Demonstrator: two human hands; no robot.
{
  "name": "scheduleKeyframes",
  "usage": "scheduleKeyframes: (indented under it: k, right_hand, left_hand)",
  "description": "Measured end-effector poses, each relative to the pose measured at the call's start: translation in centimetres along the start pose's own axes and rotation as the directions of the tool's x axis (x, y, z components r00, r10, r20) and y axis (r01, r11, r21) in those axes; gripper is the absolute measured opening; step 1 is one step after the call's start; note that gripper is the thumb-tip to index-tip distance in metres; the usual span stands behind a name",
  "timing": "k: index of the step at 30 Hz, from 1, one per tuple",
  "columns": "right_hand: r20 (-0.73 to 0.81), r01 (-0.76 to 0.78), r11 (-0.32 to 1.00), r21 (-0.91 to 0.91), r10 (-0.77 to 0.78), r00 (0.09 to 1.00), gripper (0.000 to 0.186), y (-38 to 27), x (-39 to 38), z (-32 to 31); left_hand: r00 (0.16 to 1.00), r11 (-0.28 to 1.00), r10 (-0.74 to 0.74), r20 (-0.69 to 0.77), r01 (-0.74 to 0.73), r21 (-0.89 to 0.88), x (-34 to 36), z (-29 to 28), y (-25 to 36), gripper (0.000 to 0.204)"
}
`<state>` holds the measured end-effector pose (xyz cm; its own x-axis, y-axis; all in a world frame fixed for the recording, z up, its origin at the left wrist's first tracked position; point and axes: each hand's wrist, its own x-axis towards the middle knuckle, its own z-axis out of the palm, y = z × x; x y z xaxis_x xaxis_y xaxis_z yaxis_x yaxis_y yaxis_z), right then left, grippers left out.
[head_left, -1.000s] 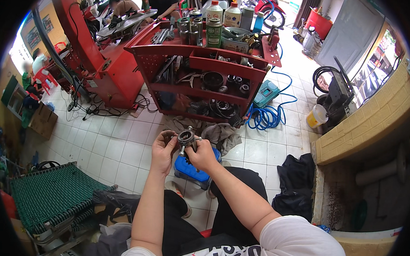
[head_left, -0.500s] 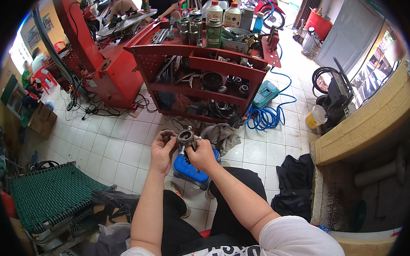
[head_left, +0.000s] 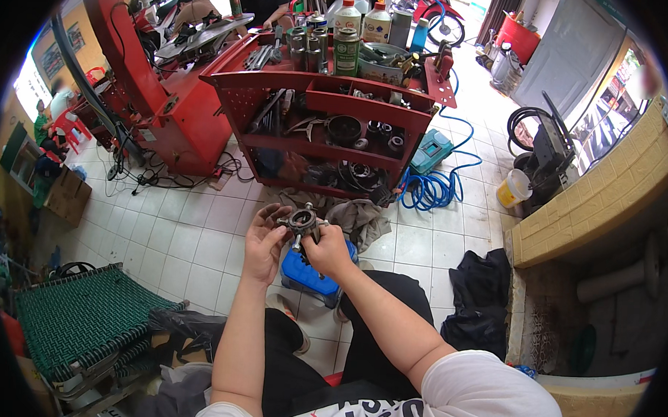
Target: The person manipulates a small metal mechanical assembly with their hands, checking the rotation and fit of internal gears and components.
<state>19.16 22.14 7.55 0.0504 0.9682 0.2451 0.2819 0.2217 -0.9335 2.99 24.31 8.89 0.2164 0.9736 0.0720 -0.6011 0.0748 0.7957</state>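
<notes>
A dark, ring-shaped metal part (head_left: 301, 220) with several bolts sticking out around its rim is held up over my knees. My right hand (head_left: 330, 253) is closed on its near right side, thumb on top; the fingers under it are mostly hidden. On the other side my left hand (head_left: 262, 243) has its fingers apart, with thumb and fingertips close to the bolt on the left. Whether they touch that bolt I cannot tell. Below the hands, a blue-lidded box (head_left: 309, 276) stands on the floor between my feet.
A red tool cart (head_left: 321, 152) with bottles, cans and parts stands ahead, grey rags (head_left: 367, 223) at its foot. A blue air hose (head_left: 433, 194) lies coiled to its right. At left are a red machine (head_left: 185, 127) and a green woven folding bed (head_left: 91, 317). Black cloth (head_left: 479, 300) lies right.
My left fingers have spread and lifted from their pinch at the left bolt. The ring part stays in my right hand, almost unmoved. The person behind the cart has shifted a little.
</notes>
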Motion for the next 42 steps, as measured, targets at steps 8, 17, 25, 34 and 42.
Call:
scheduleKeyframes:
  k: [8,17,25,34,42]
  right_hand:
    - [-0.016,-0.006,1.0,0.002,0.006,1.0,0.016,0.1,0.0,0.0]
    - [-0.017,-0.03,0.999,0.012,0.03,0.999,0.016,-0.2,-0.1,0.2]
    - [0.001,-0.032,0.999,0.009,0.032,0.999,0.016,-0.5,-0.1,0.2]
    - [-0.061,0.017,0.999,0.028,-0.015,0.998,0.018,-0.1,0.0,0.4]
    - [-0.019,-0.069,0.997,0.018,0.069,0.997,0.019,-0.4,-0.1,0.0]
  left_hand:
    - [0.999,1.0,-0.001,0.035,0.0,0.018,0.2,-1.3,-0.8,0.038]
    - [1.0,0.994,-0.004,-0.017,0.006,0.109,0.6,-2.7,-2.5,0.037]
    - [0.995,0.995,-0.053,-0.084,0.06,0.079,0.4,-2.4,-1.9,0.036]
    - [0.999,1.0,0.006,-0.042,-0.007,-0.013,0.0,-0.4,-0.9,0.033]
    - [0.998,0.998,-0.006,-0.06,0.002,-0.059,-0.1,0.2,-1.2,0.031]
